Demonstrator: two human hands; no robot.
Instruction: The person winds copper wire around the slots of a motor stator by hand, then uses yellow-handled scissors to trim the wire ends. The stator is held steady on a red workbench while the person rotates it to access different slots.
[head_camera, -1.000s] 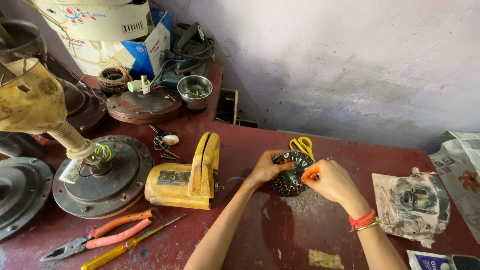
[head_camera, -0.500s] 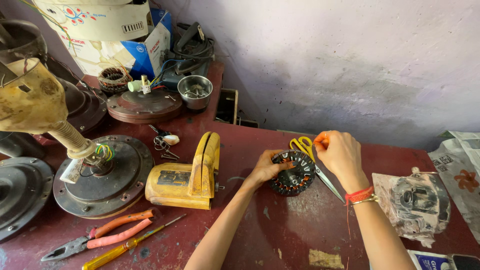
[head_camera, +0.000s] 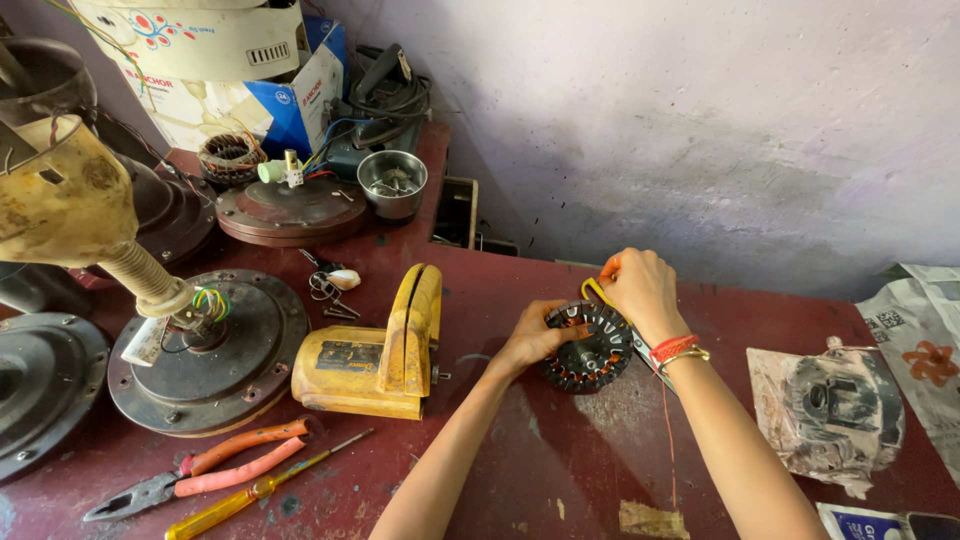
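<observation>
Left hand (head_camera: 530, 340) has its grip clamped on the round ribbed motor core (head_camera: 588, 347); right hand (head_camera: 640, 290) pinches orange wire (head_camera: 608, 268). Bare red surface (head_camera: 560, 450) lies nearer.

A repair workshop: pliers (head_camera: 195, 478), screwdriver (head_camera: 262, 488), fan motors (head_camera: 210, 350) crowd the bench (head_camera: 560, 470).

- We log a dark red-brown table (head_camera: 560, 470), scuffed with pale patches.
- We note a black round stator (head_camera: 588, 347) with copper-orange windings showing in its slots.
- Scissors (head_camera: 598, 292): yellow handles.
- On the right wrist we see an orange-red thread band with a gold bangle (head_camera: 676, 352).
- Yellow power tool (head_camera: 375, 350), worn, with a dark label.
- Pliers (head_camera: 205, 478): salmon-orange grips, grey jaws.
- Screwdriver (head_camera: 255, 493): amber-yellow handle.
- Fan motor housing (head_camera: 205, 365): dusty dark brown, carrying yellow, green and blue wires.
- Steel bowl (head_camera: 392, 183): silver.
- Wall (head_camera: 700, 130): pale lilac-grey, blotched.
</observation>
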